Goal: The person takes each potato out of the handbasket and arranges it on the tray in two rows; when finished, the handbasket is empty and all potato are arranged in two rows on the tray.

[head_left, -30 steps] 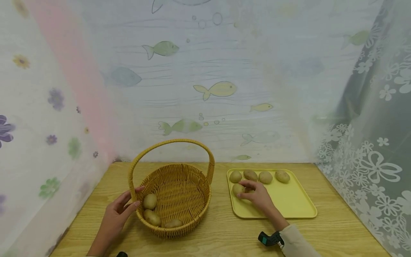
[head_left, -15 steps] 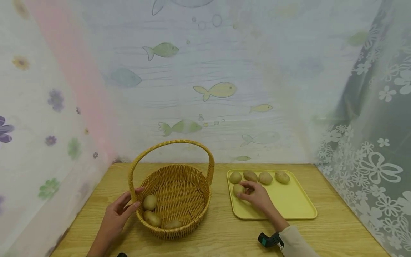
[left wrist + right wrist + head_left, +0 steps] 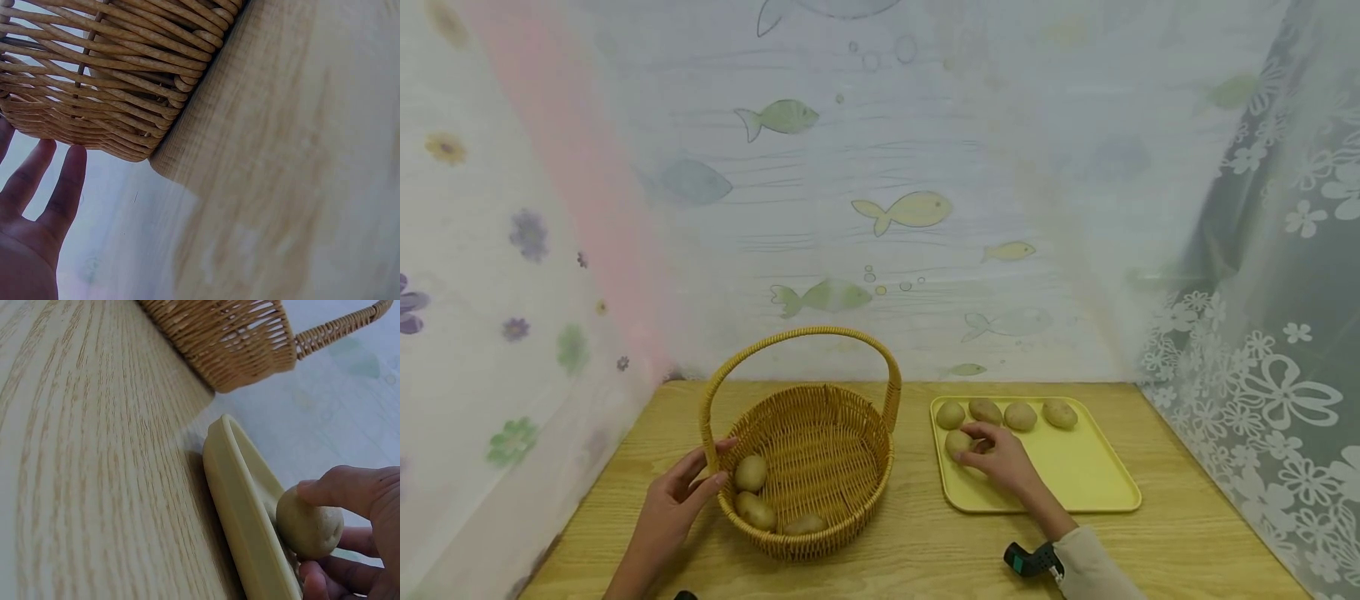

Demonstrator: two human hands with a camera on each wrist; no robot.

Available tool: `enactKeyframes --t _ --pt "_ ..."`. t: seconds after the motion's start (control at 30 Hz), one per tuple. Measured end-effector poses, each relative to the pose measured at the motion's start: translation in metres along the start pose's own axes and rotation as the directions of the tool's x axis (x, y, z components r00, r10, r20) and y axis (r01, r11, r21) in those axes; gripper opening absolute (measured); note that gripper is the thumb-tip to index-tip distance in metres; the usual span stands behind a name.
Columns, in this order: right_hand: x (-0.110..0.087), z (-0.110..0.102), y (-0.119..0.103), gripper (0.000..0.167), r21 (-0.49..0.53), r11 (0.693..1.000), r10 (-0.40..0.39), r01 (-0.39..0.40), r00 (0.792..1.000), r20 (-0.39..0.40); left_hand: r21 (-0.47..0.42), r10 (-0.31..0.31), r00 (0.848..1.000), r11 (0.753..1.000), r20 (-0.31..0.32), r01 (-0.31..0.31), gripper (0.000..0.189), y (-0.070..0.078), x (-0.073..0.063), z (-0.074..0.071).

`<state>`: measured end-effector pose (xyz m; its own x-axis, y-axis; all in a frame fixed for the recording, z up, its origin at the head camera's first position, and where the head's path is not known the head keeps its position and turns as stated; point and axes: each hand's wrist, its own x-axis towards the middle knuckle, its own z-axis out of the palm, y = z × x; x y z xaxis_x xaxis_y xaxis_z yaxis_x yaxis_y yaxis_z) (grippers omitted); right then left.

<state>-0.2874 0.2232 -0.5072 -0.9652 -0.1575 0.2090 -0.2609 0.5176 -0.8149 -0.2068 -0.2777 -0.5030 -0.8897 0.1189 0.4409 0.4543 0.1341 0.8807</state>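
Note:
A round wicker basket [image 3: 827,467] with a tall arched handle stands at left; several potatoes, among them one potato [image 3: 750,472], lie inside along its near left side. My left hand [image 3: 672,496] holds its left rim at the handle's base, thumb and a finger on either side. In the left wrist view, other fingers [image 3: 65,187] touch the woven outer wall. On the yellow tray [image 3: 1075,475], my right hand [image 3: 1000,458] pinches a potato [image 3: 309,522] between thumb and fingers, near the tray's left side.
Several more potatoes, including one at the right end [image 3: 1060,413], line the tray's far edge. Wooden tabletop [image 3: 917,533] lies between basket and tray. Curtains printed with fish and flowers [image 3: 880,208] enclose the table at the back and sides.

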Motion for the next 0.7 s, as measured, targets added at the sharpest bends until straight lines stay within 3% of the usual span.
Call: enactKeyframes --t 0.3,0.47,0.7 --pt "-0.003 -0.007 -0.009 0.047 -0.069 0.997 -0.022 0.022 1.000 -0.006 0.005 0.003 1.000 1.000 -0.001 -0.003 0.044 0.002 -0.002 0.000" --pt "-0.003 -0.016 -0.020 0.049 -0.117 0.990 -0.080 0.077 0.997 -0.018 0.006 0.004 1.000 1.000 0.002 -0.004 0.045 0.001 -0.003 -0.001" --pt "0.000 -0.020 -0.049 0.040 -0.080 0.983 -0.167 0.163 0.985 -0.036 0.011 0.006 1.000 1.000 0.002 -0.006 0.044 -0.001 -0.001 -0.001"
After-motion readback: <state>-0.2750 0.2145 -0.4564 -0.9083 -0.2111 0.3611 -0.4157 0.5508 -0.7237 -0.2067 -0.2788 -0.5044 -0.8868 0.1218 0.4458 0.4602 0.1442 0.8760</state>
